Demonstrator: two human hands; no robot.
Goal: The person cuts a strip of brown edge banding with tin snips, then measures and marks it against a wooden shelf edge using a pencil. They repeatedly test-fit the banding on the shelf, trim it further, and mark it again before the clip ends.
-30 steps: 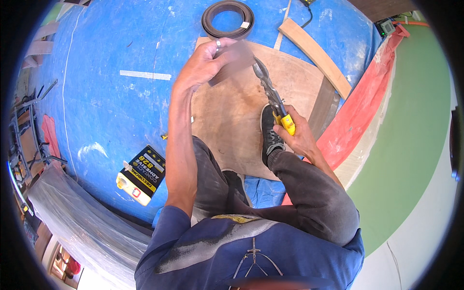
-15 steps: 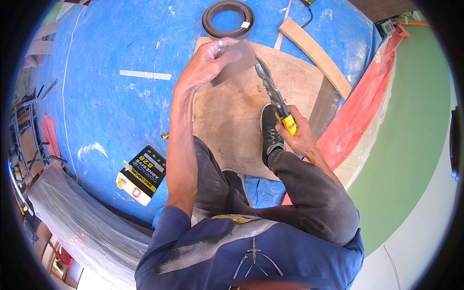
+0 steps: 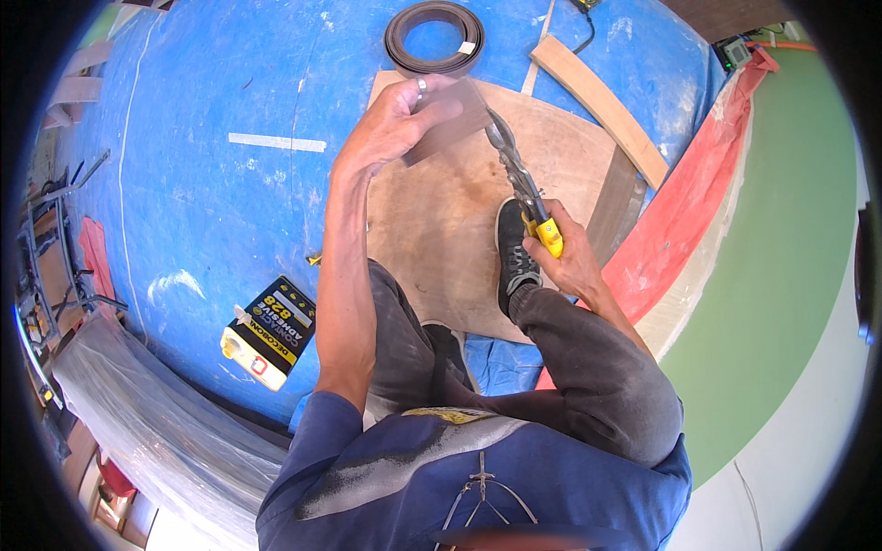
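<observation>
My left hand [image 3: 401, 119] is closed on a flat dark brown strip piece [image 3: 452, 119], gripped at its far left edge above a plywood sheet. In my right hand [image 3: 571, 253] are what look like long metal snips [image 3: 517, 170] with yellow grips, fingers wrapped round the handles. Their dark head reaches up to the right edge of the brown piece; whether the jaws bite on it cannot be made out. My right shoe [image 3: 516, 253] rests on the plywood sheet [image 3: 423, 220] beneath the snips.
Beyond the plywood lies a coiled brown edging roll [image 3: 397, 37]. A curved wooden piece [image 3: 602, 110] sits at the far right. To the left, a black-and-yellow adhesive can [image 3: 276, 321] lies on the blue floor sheet [image 3: 202, 211]. Red sheeting [image 3: 680, 220] runs along the green wall.
Both hands, the brown piece and the snips stay almost where they were, with only a very slight shift of the left hand.
</observation>
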